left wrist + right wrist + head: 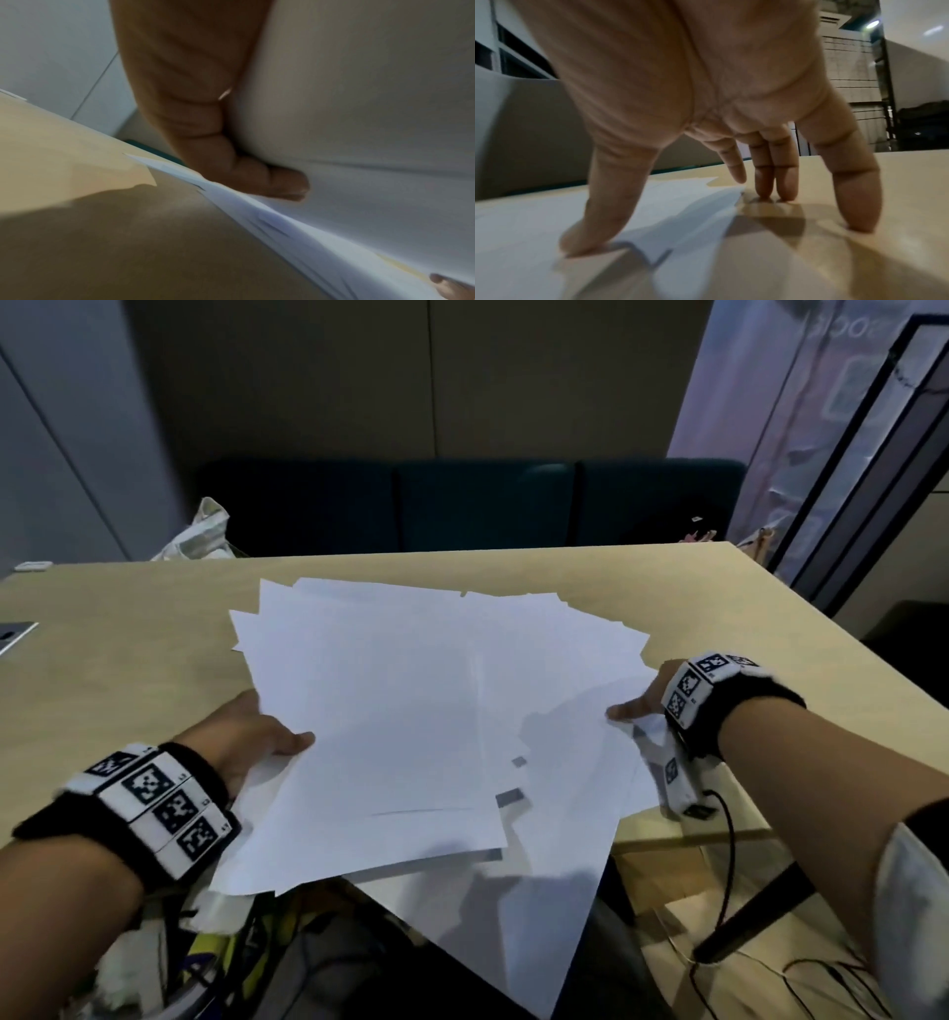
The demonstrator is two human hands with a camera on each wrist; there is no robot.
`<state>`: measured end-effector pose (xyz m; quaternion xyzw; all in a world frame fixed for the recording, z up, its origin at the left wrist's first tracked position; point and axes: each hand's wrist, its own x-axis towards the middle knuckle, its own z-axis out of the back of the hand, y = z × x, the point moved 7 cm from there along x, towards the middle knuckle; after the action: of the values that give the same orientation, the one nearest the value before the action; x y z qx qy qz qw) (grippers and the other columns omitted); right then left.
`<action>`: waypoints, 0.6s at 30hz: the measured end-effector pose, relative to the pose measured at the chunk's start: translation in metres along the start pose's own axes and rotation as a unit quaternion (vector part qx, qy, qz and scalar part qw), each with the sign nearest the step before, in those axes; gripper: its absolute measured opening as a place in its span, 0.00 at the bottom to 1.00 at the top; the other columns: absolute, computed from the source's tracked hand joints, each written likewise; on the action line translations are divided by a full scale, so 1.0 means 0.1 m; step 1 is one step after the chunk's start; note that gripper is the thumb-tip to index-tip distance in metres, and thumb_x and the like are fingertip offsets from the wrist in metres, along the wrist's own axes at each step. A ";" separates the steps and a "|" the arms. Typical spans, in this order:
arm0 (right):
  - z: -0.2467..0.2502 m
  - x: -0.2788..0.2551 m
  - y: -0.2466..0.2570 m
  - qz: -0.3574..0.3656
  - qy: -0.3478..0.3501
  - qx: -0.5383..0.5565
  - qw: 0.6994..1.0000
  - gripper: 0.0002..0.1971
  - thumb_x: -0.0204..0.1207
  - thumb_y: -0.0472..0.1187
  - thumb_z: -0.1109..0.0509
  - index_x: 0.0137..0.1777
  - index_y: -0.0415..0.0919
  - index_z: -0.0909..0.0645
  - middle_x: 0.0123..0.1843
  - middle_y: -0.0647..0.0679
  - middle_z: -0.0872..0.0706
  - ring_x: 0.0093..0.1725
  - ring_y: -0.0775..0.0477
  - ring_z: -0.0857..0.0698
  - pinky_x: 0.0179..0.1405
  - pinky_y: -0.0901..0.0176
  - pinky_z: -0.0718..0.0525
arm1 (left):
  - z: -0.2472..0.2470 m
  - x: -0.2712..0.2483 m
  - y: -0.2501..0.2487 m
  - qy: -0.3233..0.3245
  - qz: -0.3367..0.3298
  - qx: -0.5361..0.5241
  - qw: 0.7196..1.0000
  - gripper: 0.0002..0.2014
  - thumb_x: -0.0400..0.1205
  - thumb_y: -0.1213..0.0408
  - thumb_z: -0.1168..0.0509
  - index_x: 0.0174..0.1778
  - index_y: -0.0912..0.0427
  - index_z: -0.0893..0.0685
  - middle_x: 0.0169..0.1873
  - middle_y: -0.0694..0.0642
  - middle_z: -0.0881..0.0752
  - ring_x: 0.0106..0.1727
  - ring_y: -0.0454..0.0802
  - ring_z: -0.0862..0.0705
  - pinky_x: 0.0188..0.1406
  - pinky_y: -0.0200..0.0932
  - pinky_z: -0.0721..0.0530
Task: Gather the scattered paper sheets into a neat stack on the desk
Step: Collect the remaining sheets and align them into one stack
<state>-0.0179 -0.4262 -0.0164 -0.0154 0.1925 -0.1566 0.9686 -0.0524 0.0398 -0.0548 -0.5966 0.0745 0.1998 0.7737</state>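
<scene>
Bare desk (pixel 128 629) L, R & behind paper sheets (pixel 411 690); maybe phone (pixel 15 634) far L.

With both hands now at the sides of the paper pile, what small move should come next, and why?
Probably push the sheets inward and away from the near edge. They are fanned at many angles, and several overhang the desk. The left hand holds the left side; the right hand has its thumb on the right side.
</scene>
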 end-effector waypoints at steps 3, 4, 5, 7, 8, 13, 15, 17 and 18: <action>0.03 -0.03 0.18 0.028 -0.002 -0.009 1.000 0.36 0.68 0.71 0.34 0.63 0.42 0.15 0.62 0.42 0.13 0.52 0.40 0.15 0.50 0.51 0.20 | 0.06 0.13 0.17 -0.021 0.026 0.041 0.999 0.36 0.62 0.72 0.21 0.67 0.64 0.24 0.64 0.63 0.17 0.65 0.64 0.18 0.69 0.63 0.22; 0.03 -0.04 0.22 0.034 0.011 -0.017 0.999 0.36 0.66 0.71 0.34 0.66 0.46 0.17 0.66 0.44 0.15 0.58 0.38 0.15 0.55 0.50 0.19 | 0.07 0.17 0.23 -0.030 0.033 0.050 0.998 0.35 0.62 0.71 0.21 0.65 0.65 0.24 0.63 0.64 0.17 0.64 0.65 0.18 0.68 0.63 0.22; 0.04 -0.03 0.24 0.040 0.016 -0.018 0.999 0.37 0.64 0.71 0.37 0.68 0.50 0.18 0.70 0.45 0.17 0.63 0.38 0.16 0.57 0.52 0.19 | 0.04 0.17 0.25 -0.029 0.036 0.063 0.997 0.35 0.61 0.70 0.22 0.65 0.65 0.24 0.62 0.64 0.17 0.64 0.65 0.18 0.68 0.63 0.21; 0.06 -0.05 0.26 0.025 0.029 -0.036 0.999 0.32 0.71 0.66 0.35 0.71 0.49 0.21 0.73 0.43 0.20 0.67 0.37 0.19 0.54 0.52 0.22 | -0.01 0.22 0.33 -0.017 0.038 0.070 0.997 0.41 0.58 0.69 0.23 0.69 0.62 0.26 0.66 0.62 0.18 0.67 0.64 0.20 0.70 0.64 0.23; 0.04 -0.03 0.26 0.031 0.048 -0.038 0.998 0.32 0.70 0.63 0.30 0.71 0.46 0.20 0.73 0.41 0.21 0.68 0.36 0.19 0.54 0.50 0.23 | -0.06 0.20 0.34 -0.010 0.038 0.070 0.997 0.42 0.59 0.70 0.24 0.72 0.61 0.28 0.68 0.61 0.19 0.70 0.63 0.22 0.72 0.63 0.25; -0.03 0.06 0.12 0.039 0.028 -0.025 0.999 0.44 0.50 0.83 0.40 0.62 0.60 0.15 0.69 0.52 0.16 0.59 0.41 0.14 0.59 0.50 0.17 | -0.11 0.21 0.40 -0.058 0.059 0.064 0.995 0.31 0.68 0.79 0.28 0.68 0.72 0.28 0.68 0.67 0.24 0.71 0.64 0.26 0.75 0.61 0.28; -0.01 -0.03 0.05 0.025 0.000 -0.005 1.000 0.39 0.62 0.81 0.42 0.66 0.60 0.17 0.72 0.50 0.18 0.63 0.41 0.15 0.61 0.53 0.18 | -0.14 0.22 0.39 -0.068 0.060 0.054 0.994 0.25 0.72 0.82 0.31 0.65 0.73 0.28 0.65 0.62 0.26 0.70 0.61 0.27 0.76 0.55 0.29; 0.01 -0.01 -0.01 -0.004 -0.011 0.096 0.995 0.38 0.64 0.75 0.33 0.64 0.47 0.15 0.66 0.43 0.14 0.61 0.39 0.14 0.60 0.54 0.18 | -0.17 0.22 0.39 -0.068 0.073 0.005 0.995 0.26 0.76 0.86 0.37 0.72 0.74 0.31 0.65 0.59 0.28 0.73 0.62 0.29 0.70 0.49 0.28; 0.02 -0.02 -0.01 -0.016 -0.002 0.150 0.988 0.37 0.64 0.69 0.26 0.64 0.41 0.16 0.66 0.40 0.15 0.63 0.37 0.15 0.61 0.53 0.18 | -0.19 0.22 0.39 -0.060 0.082 -0.005 0.995 0.28 0.76 0.87 0.38 0.73 0.73 0.32 0.66 0.60 0.27 0.74 0.63 0.28 0.70 0.51 0.26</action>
<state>-0.0187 -0.4266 -0.0138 0.1271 0.1645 -0.1990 0.9577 -0.0453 0.0344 -0.1024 -0.5793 0.0756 0.2980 0.7549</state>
